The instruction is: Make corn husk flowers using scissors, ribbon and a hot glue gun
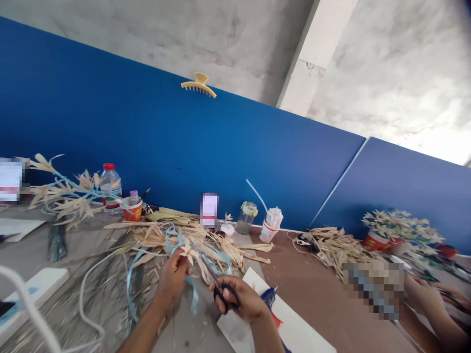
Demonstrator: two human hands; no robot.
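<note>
My left hand (171, 277) pinches a small pale flower (189, 251) made of dried husk strips, in the middle of the table. Black-handled scissors (217, 293) are in my right hand (245, 299), its fingers through the loops. Their blades point up and left toward the flower; whether they touch it I cannot tell. Behind both hands spreads a heap of dried husks (152, 239). Light blue ribbon (194, 295) winds through the heap and hangs below the flower. Just right of my right hand, a blue glue gun (268, 295) lies on a white board (294, 321).
On the left are a white power strip (44, 287), a looping white cable (84, 294), a red-capped bottle (110, 189) and a red cup (131, 210). A jar (246, 218) and paper cup (268, 230) stand behind. At right, another person's hand (423, 296) works near more husks (334, 247).
</note>
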